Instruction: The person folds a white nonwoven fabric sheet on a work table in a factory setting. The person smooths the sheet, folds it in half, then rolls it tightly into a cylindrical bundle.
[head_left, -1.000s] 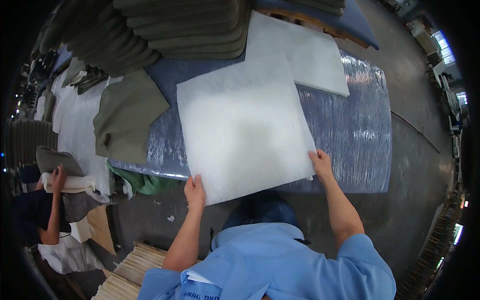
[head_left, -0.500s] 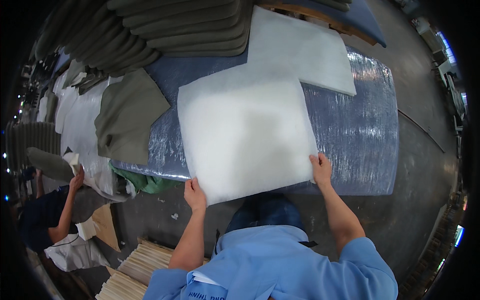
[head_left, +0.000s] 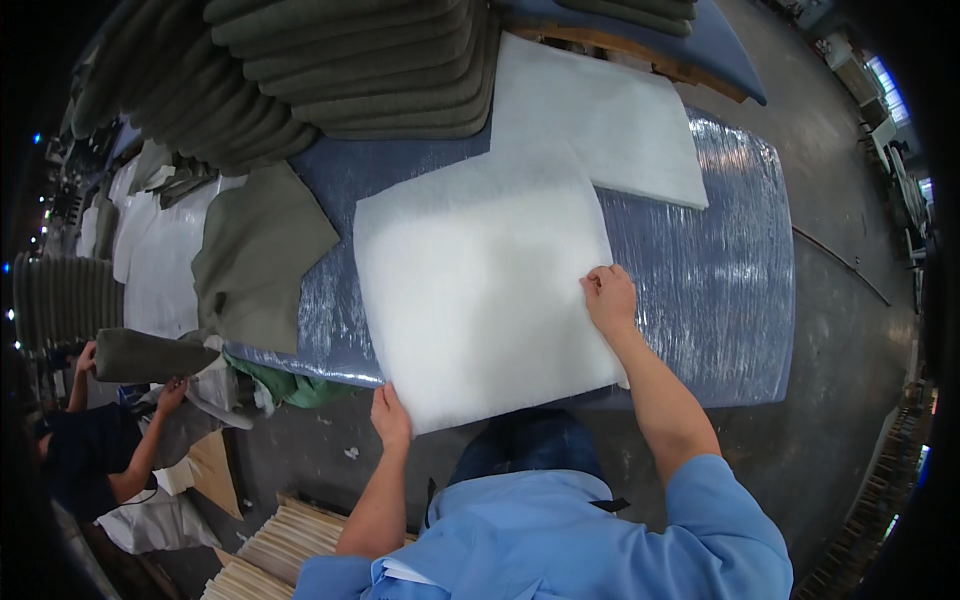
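A thick white wadding sheet (head_left: 450, 310), roughly square, lies in front of me on a table covered in blue, shiny plastic wrap (head_left: 710, 300). At its near left corner, my left hand (head_left: 391, 412) grips the edge between thumb and fingers. My right hand (head_left: 610, 298) is bent over the right edge, about halfway up, its fingers pinched together on the sheet. What lies under the fingertips is partly hidden. Another white wadding sheet (head_left: 610, 120) is spread farther back, and the front sheet overlaps its near left part.
Dark olive cushions (head_left: 370, 70) are piled at the back left. An olive cloth (head_left: 260, 250) lies left of the sheet. At far left a co-worker (head_left: 85, 450) handles an olive cushion (head_left: 150, 357). Cream slats or folded pieces (head_left: 280, 540) stand in a box below left.
My right hand has left the near right corner and moved up the sheet's right edge, fingers now pinched there. My left hand keeps its corner. The co-worker's cushion has turned level.
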